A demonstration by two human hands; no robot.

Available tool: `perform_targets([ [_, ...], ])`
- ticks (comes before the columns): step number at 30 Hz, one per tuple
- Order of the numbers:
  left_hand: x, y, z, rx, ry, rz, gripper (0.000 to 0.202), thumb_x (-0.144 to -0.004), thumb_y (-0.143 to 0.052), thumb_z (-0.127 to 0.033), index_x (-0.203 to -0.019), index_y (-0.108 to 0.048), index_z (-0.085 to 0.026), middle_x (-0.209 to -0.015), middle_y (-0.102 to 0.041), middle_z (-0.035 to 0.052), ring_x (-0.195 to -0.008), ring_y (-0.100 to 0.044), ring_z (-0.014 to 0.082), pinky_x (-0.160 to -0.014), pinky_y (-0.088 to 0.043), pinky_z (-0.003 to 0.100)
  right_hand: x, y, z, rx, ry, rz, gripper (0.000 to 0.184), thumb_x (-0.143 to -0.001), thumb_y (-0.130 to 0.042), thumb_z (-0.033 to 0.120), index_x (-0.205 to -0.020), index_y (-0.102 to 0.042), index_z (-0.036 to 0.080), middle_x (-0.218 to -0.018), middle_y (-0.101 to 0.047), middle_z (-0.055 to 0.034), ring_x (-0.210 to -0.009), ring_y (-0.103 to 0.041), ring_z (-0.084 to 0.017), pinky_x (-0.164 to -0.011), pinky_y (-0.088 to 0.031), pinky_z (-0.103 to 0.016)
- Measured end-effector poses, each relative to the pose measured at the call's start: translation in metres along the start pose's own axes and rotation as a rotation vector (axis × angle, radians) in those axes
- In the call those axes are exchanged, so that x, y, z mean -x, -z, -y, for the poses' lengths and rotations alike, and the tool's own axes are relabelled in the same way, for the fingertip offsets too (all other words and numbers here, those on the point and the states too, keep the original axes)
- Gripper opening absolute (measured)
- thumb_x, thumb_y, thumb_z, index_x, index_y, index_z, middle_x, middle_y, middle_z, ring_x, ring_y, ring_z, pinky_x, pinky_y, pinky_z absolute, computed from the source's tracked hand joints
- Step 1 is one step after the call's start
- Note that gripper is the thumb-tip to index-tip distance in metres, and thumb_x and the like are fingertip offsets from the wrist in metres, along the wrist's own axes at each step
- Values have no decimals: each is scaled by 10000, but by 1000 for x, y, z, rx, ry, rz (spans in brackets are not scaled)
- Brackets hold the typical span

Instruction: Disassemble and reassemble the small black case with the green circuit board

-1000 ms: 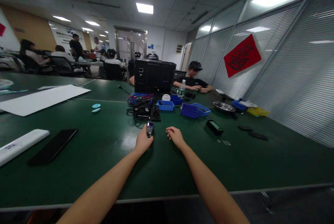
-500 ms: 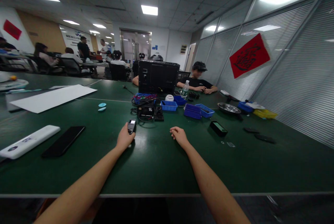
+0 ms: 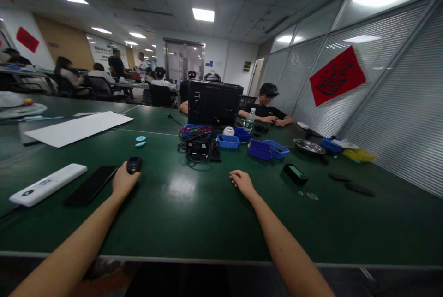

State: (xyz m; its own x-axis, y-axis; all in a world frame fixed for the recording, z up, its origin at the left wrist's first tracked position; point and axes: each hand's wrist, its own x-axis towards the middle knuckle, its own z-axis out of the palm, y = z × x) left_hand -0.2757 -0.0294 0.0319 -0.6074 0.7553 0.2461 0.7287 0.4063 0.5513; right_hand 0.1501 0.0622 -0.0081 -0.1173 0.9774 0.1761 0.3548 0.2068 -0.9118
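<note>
Leftward since the earlier frame goes the left hand (image 3: 124,181), fingers closed round the lower half of a gadget (image 3: 133,164) now at lower left of centre; small, rigid and likely light, it suits this side grip, with a phone (image 3: 90,184) just beside it and open bench (image 3: 207,214) running rightward to the loosely fisted, empty right hand (image 3: 242,181).

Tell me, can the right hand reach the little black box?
Probably yes. The right hand rests on the table, fingers curled. The black box lies close to its right, with only bare green surface between them.
</note>
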Motion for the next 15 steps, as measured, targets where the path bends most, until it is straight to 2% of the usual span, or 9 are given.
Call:
perform_targets([
  [3, -4, 4, 9, 0, 25, 10, 652, -691, -501, -362, -1260, -366, -74, -1204, -493, 178, -1102, -472, 304, -877, -408, 376, 0, 0, 0, 5, -4, -2, 186, -700, -468, 211, -790, -602, 121, -704, -621, -43, -477, -509, -83, -396, -386, -184],
  [7, 0, 5, 9, 2, 31, -6, 688, -693, -500, -365, -1287, -331, -62, -1244, -464, 183, -1135, -445, 306, -910, -384, 383, -1, 0, -2, 26, -3, -5, 182, -705, -469, 202, -798, -605, 126, -701, -624, -39, -469, -502, -78, -394, -382, -178],
  [15, 28, -4, -18, 49, -37, 84, 674, -716, -491, -354, -1311, -304, -99, -1254, -477, 156, -1124, -468, 295, -880, -407, 376, 0, -1, 0, 111, -1, -11, 183, -711, -470, 205, -809, -613, 146, -734, -639, -38, -537, -552, -102, -435, -404, -186],
])
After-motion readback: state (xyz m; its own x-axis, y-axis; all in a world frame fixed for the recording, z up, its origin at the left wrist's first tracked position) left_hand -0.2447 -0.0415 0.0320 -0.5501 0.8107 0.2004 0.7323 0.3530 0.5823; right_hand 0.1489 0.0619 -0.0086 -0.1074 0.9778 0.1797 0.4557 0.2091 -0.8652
